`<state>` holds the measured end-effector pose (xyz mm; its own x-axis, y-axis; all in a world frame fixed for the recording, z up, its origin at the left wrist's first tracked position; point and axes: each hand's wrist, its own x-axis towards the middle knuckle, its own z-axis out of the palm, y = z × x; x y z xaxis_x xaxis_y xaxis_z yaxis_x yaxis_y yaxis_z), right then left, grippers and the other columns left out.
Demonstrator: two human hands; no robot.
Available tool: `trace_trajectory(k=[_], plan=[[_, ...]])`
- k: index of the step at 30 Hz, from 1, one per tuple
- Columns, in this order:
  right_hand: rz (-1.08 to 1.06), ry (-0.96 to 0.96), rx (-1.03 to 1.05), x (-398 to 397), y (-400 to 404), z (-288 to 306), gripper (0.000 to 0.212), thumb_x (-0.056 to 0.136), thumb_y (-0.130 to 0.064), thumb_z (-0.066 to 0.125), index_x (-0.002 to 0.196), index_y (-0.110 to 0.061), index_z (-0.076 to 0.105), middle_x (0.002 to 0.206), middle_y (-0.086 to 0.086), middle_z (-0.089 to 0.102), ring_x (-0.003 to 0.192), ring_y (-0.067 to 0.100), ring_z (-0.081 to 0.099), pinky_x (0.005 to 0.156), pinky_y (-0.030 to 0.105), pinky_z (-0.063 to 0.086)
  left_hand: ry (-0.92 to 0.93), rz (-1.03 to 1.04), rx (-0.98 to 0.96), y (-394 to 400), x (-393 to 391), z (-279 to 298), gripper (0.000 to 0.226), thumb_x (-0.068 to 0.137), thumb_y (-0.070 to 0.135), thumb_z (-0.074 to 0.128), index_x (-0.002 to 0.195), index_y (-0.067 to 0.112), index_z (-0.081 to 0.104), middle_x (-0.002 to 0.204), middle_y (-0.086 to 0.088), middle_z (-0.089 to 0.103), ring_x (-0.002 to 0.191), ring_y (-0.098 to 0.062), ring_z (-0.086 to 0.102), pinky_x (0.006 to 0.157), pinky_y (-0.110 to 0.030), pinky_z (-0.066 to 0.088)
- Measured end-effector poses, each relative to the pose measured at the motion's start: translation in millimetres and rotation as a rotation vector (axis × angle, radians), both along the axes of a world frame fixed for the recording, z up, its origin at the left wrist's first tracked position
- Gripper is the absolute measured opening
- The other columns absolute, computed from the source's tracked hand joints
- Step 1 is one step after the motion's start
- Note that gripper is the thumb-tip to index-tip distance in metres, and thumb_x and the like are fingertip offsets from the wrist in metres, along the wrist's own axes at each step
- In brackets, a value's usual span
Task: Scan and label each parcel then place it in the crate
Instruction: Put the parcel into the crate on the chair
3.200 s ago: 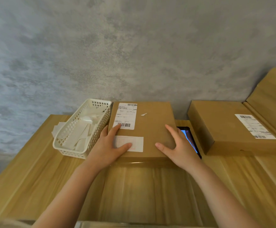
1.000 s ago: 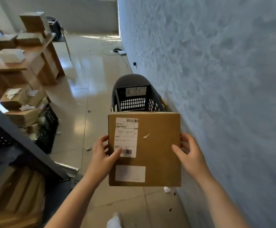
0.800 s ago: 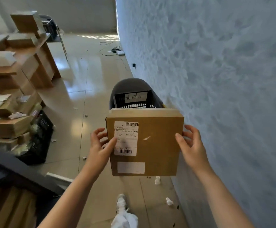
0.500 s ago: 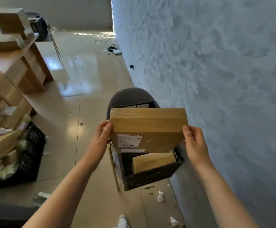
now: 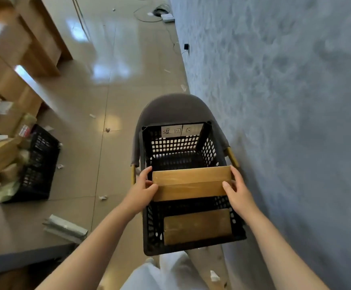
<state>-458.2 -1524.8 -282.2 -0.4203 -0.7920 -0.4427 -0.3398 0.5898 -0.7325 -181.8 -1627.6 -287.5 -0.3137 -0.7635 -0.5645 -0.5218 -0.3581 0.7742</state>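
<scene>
You held the parcel (image 5: 191,183) on edge over the open top of the black crate (image 5: 149,227), which sat on a grey chair (image 5: 170,107) close against the wall (image 5: 296,101). Your left hand (image 5: 143,189) gripped its left end, thumb curled over the near face; your right hand (image 5: 236,191) gripped the right end the same way. Another box (image 5: 197,229) already lay in the crate nearer to you.

The parcel looked a stiff cardboard box, flat and taped, likely light enough for two hands at the ends. I judged the taped surface a little slick, so the short ends were the sound place to hold, fingers wrapped round the edges.

Half a second before, the parcel was higher, its labelled face partly showing, and it hid most of the crate. By this moment you had tipped it onto its edge and lowered it to the rim, so the label was out of view and the crate's far wall with its paper sign (image 5: 181,130) showed.
</scene>
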Motion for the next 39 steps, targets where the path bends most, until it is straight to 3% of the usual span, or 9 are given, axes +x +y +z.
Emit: trace_trajectory(k=[5,10,17,23,25,29,33,36,39], plan=[[0.16,0.045,0.219,-19.4,-13.8,-48.6,0.062,0.104,-0.034,0.042,0.151,-0.046,0.004,0.158,0.003,0.031,0.138,0.03,0.039,0.111,0.048,0.038,-0.208,-0.051,0.121,5.6,-22.5,-56.0,0.054,0.1,0.034,0.044,0.15,0.038,0.024,0.125,0.0,0.054,0.095,-0.02,0.063,0.086,-0.042,0.055],[0.316,0.132,0.411,-28.5,-19.8,-86.7,0.061,0.103,-0.03,0.04,0.15,-0.044,0.003,0.138,0.009,0.051,0.092,0.016,0.058,0.076,0.032,0.049,-0.341,-0.096,0.179,13.8,-35.0,-96.3,0.059,0.099,0.046,0.045,0.151,0.03,0.022,0.121,0.0,0.055,0.094,-0.015,0.058,0.081,-0.033,0.054],[0.44,0.336,0.57,-18.2,-37.9,-104.2,0.071,0.097,-0.009,0.043,0.152,-0.035,0.006,0.128,0.008,0.054,0.094,0.019,0.06,0.083,0.037,0.057,-0.361,-0.093,0.203,13.9,-45.6,-116.7,0.059,0.101,0.039,0.046,0.151,0.029,0.016,0.105,0.005,0.051,0.082,-0.008,0.055,0.07,-0.027,0.051],[0.499,0.454,0.583,-17.6,-45.0,-107.5,0.068,0.095,-0.015,0.051,0.151,-0.024,0.013,0.119,0.009,0.058,0.085,0.017,0.061,0.056,0.024,0.048,-0.346,-0.139,0.202,15.6,-43.8,-119.8,0.06,0.101,0.038,0.045,0.151,0.029,0.013,0.099,0.007,0.052,0.081,-0.009,0.058,0.064,-0.024,0.05],[0.506,0.473,0.572,-19.6,-42.9,-110.3,0.069,0.096,-0.02,0.052,0.152,-0.023,0.013,0.128,0.01,0.055,0.094,0.018,0.063,0.066,0.026,0.055,-0.335,-0.142,0.203,16.0,-46.2,-120.7,0.06,0.101,0.037,0.046,0.151,0.029,0.013,0.109,0.002,0.054,0.085,-0.01,0.059,0.067,-0.023,0.049],[0.519,0.504,0.547,-15.7,-36.8,-110.5,0.069,0.096,-0.024,0.051,0.154,-0.018,0.014,0.143,0.015,0.042,0.116,0.025,0.056,0.086,0.032,0.053,-0.361,-0.095,0.119,20.3,-54.9,-121.9,0.065,0.101,0.035,0.049,0.154,0.027,0.014,0.151,-0.009,0.035,0.122,-0.022,0.049,0.1,-0.034,0.044],[0.583,0.717,0.439,-10.9,-31.9,-107.3,0.066,0.095,-0.025,0.054,0.152,-0.011,0.023,0.155,0.014,0.028,0.136,0.027,0.038,0.106,0.035,0.042,-0.361,-0.12,-0.008,28.1,-58.2,-123.8,0.056,0.102,0.03,0.047,0.152,0.032,0.021,0.153,-0.004,0.03,0.1,-0.007,0.048,0.071,-0.012,0.037],[0.656,0.748,0.406,-9.7,-29.1,-105.9,0.067,0.096,-0.023,0.052,0.154,-0.014,0.02,0.157,0.012,0.026,0.14,0.028,0.033,0.112,0.037,0.035,-0.408,-0.14,-0.066,30.6,-58.6,-124.8,0.051,0.102,0.031,0.046,0.15,0.031,0.028,0.157,-0.004,0.026,0.124,-0.017,0.046,0.096,-0.029,0.044],[0.681,0.73,0.42,-12.1,-30.5,-103.4,0.066,0.096,-0.021,0.051,0.154,-0.017,0.019,0.157,0.013,0.027,0.14,0.03,0.032,0.113,0.039,0.034,-0.467,-0.179,-0.102,29.7,-60.9,-124.4,0.055,0.101,0.033,0.045,0.152,0.026,0.027,0.161,-0.003,0.021,0.146,-0.024,0.024,0.115,-0.043,0.03]])
